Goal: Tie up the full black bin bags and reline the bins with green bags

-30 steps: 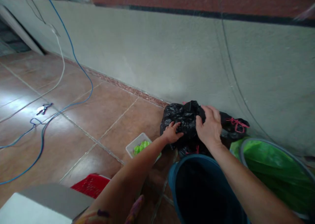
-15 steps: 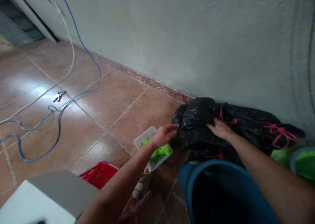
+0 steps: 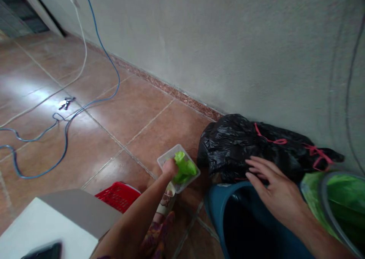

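A clear plastic container (image 3: 164,159) on the tiled floor holds crumpled bright green bags (image 3: 186,169), apparently thin plastic. My left hand (image 3: 170,168) reaches into it, fingers closed at the edge of the green bundle; the fingertips are partly hidden. Above the rim of a blue bin (image 3: 216,202) hovers my right hand (image 3: 278,188), fingers spread and holding nothing. Just beyond it, black garbage bags (image 3: 228,145) with pink-red ties (image 3: 270,138) lie heaped against the wall.
At the right stands another bin with a green liner (image 3: 313,187). A white box (image 3: 42,221) with a dark phone-like object (image 3: 44,250) is at lower left, beside a red basket (image 3: 118,197). Blue cable (image 3: 67,137) and keys (image 3: 66,103) lie on the floor.
My left hand has moved down and left into the container, closing at the green bags. My right hand has come off the black bags, back toward me over the blue bin.
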The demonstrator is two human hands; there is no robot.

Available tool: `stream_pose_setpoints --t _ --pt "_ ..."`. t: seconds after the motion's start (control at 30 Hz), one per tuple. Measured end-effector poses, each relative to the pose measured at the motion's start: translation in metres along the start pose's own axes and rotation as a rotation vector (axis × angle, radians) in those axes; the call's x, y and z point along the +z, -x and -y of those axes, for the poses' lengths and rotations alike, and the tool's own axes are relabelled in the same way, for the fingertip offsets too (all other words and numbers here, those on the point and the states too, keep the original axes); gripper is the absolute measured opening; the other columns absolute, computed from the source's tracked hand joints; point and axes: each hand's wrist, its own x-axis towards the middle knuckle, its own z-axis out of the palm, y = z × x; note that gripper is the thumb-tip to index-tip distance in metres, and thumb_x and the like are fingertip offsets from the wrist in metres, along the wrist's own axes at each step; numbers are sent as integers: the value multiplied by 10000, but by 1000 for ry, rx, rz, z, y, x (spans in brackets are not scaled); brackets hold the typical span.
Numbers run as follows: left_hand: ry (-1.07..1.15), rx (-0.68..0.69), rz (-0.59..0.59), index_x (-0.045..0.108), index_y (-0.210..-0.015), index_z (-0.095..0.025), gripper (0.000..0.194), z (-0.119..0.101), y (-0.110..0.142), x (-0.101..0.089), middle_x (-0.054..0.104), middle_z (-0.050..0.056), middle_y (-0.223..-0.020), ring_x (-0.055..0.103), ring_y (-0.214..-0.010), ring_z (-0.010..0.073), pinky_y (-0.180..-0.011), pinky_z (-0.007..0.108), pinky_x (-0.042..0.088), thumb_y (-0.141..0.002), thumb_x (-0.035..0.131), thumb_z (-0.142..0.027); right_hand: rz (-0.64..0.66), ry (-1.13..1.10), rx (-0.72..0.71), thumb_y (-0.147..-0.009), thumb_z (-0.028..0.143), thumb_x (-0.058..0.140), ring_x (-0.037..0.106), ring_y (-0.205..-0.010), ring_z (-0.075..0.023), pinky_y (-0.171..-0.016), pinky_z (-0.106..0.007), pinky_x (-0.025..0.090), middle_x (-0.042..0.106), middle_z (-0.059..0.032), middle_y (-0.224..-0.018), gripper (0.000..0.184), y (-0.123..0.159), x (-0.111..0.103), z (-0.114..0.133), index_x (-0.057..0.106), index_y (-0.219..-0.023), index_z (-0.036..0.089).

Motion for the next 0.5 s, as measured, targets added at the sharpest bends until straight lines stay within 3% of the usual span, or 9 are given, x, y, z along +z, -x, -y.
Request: stream_pose_setpoints --t 0.1,0.2,0.37,0.43,0.5 --pt "46 92 7 670 -765 -136 127 -17 18 -34 667 64 -698 649 -750 226 -672 271 451 -743 547 -159 35 -19 -3 -901 409 465 671 -901 -180 -810 -312 554 592 -68 -1263 316 30 -8 22 623 -1128 255" --pt "378 252 123 651 -671 -146 190 -47 64 -71 645 21 -605 595 -562 154 -556 224 435 -780 540 -256 60 -82 -17 -900 409 467 655 -980 -195 -886 -345 535 605 -63 -1242 329 51 -17 50 596 -1166 265" --pt "802 370 400 702 -713 -139 231 -101 175 -112 687 49 -611 658 -638 203 -627 261 498 -684 706 -368 -21 -177 14 -816 425 592 462 -1278 -254 -1078 -451 380 468 -94 -1398 623 66 -46 98 394 -1379 245" --pt "889 375 498 712 -754 -130 256 -116 215 -120 705 63 -645 674 -658 208 -665 276 514 -651 750 -362 -100 -281 107 -739 455 674 398 -1327 -285 -1094 -492 338 385 -119 -1460 813 71 -64 108 307 -1429 235" --pt "931 374 595 715 -779 -118 282 -126 248 -124 720 80 -682 685 -668 209 -702 292 526 -632 778 -350 -148 -515 224 -692 482 715 418 -1311 -300 -1054 -503 375 381 -140 -1465 928 81 -84 113 245 -1453 238"
